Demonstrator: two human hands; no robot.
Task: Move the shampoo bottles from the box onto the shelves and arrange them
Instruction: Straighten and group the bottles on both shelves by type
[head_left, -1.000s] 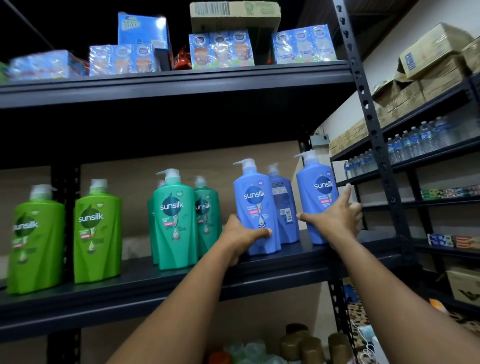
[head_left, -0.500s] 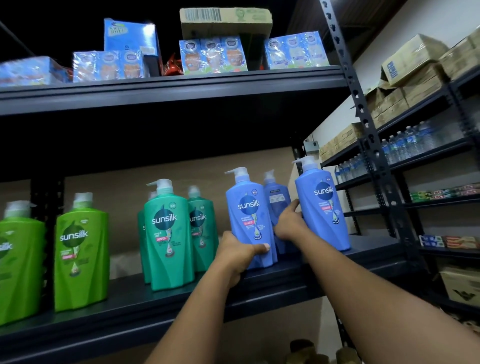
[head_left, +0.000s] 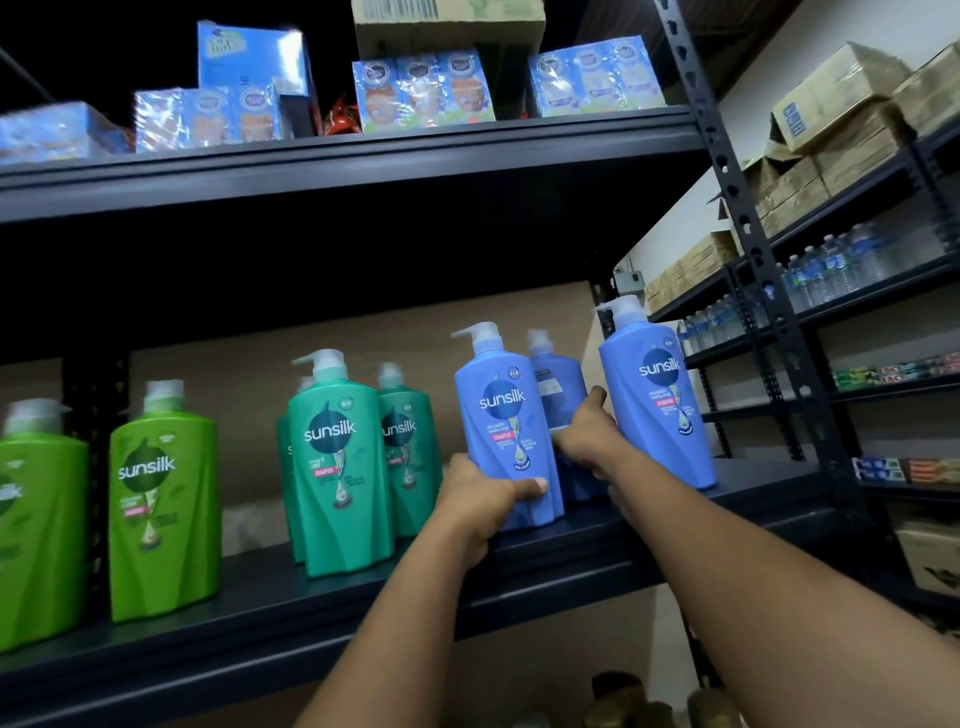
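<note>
The left hand (head_left: 480, 501) grips the front blue bottle (head_left: 506, 426) low, seemingly to square it, while the right hand (head_left: 589, 441) grasps the rear blue bottle (head_left: 558, 395) at its two o'clock

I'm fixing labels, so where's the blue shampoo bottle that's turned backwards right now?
In the head view, the back-facing blue bottle stands right of centre on the middle shelf, behind and between two front-facing blue bottles, with the right hand on it.

Open gap between green bottle (head_left: 163, 499) – teal bottle (head_left: 340, 462).
</note>
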